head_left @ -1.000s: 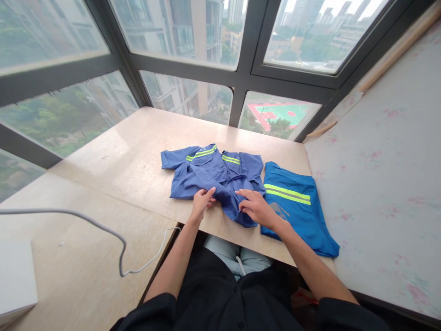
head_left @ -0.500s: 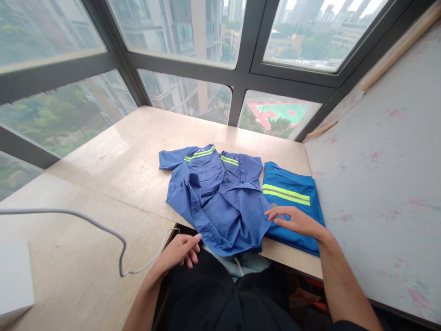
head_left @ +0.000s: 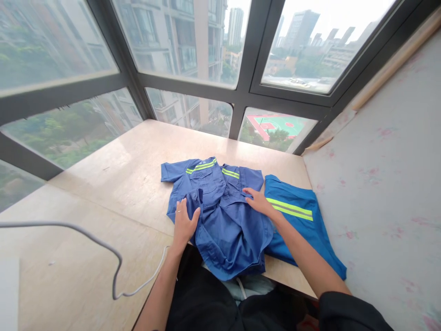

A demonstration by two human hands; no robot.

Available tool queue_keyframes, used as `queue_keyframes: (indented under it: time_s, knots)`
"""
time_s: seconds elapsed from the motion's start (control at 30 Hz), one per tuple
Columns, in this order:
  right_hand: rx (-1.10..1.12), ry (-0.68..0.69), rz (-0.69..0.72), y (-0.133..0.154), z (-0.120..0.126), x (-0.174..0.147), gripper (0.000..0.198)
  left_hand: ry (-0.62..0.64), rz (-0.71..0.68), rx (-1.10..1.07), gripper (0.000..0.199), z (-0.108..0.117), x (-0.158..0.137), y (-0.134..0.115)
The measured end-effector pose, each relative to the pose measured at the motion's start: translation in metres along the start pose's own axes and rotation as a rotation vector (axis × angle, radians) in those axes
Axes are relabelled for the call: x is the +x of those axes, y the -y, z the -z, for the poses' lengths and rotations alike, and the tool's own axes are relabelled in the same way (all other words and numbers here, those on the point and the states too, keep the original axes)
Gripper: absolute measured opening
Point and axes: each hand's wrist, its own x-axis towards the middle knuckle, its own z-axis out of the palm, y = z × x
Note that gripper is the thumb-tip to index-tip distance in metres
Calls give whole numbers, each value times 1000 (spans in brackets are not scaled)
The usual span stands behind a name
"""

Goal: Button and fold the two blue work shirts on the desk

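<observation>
A blue short-sleeved work shirt (head_left: 237, 234) with yellow-green reflective stripes lies rumpled on the wooden surface, its lower hem hanging over the front edge. My left hand (head_left: 185, 223), wearing a ring, is at the shirt's left side by a turned-up flap of the front; thumb and fingers are apart. Over the right half of the shirt, near the chest pocket, is my right hand (head_left: 258, 202), fingers stretched out and open. Whether its fingertips touch the cloth I cannot tell. Beside the shirt on the right lies a folded brighter-blue garment (head_left: 292, 197) with a striped band, partly covered by my right forearm.
The pale wooden surface (head_left: 113, 184) meets dark-framed windows (head_left: 193, 89) at the back. A flowered wall (head_left: 386, 197) closes off the right side. On the left, a grey cable (head_left: 86, 234) loops above the surface, and a white object (head_left: 9, 294) sits at the edge.
Both hands have moved forward over the shirt, the left up to the turned flap, the right leftward from above the folded garment. The camera view has tilted up a little.
</observation>
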Motion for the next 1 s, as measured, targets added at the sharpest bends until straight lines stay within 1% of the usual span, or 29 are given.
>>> queue_keyframes:
  time_s: [0.07, 0.13, 0.2, 0.27, 0.37, 0.47, 0.57, 0.63, 0.7, 0.77, 0.9, 1.0]
  knots:
    - [-105, 147, 69, 7, -17, 19, 54, 99, 41, -2, 76, -9, 7, 2]
    - [-207, 274, 75, 13, -31, 35, 62, 169, 91, -6, 78, -15, 15, 5]
    - [-297, 351, 27, 18, -40, 50, 68, 193, 101, -8, 80, -21, 24, 9]
    - [-360, 381, -22, 20, -45, 65, 73, 174, 81, -4, 82, -28, 36, 13]
    - [-436, 381, -69, 16, -43, 91, 80, 100, 36, -3, 79, -40, 60, 18]
    - [-518, 340, -107, 10, -35, 120, 82, 9, -3, -60, 65, -54, 88, 17]
    - [-579, 260, -125, 6, -26, 146, 75, -65, -52, -146, 44, -61, 111, 12]
    - [-612, 191, -121, 7, -20, 156, 67, -85, -80, -169, 30, -61, 116, 9]
    - [-625, 147, -95, 10, -16, 156, 60, -95, -82, -167, 24, -58, 114, 7]
    - [-623, 136, -41, 12, -13, 144, 54, -130, -83, -166, 23, -50, 104, 6]
    - [-666, 139, 81, 11, -2, 97, 51, -307, -168, -175, 24, -20, 68, -2]
    - [-715, 106, 111, 5, 9, 59, 52, -424, -208, -156, 22, 7, 30, -8]
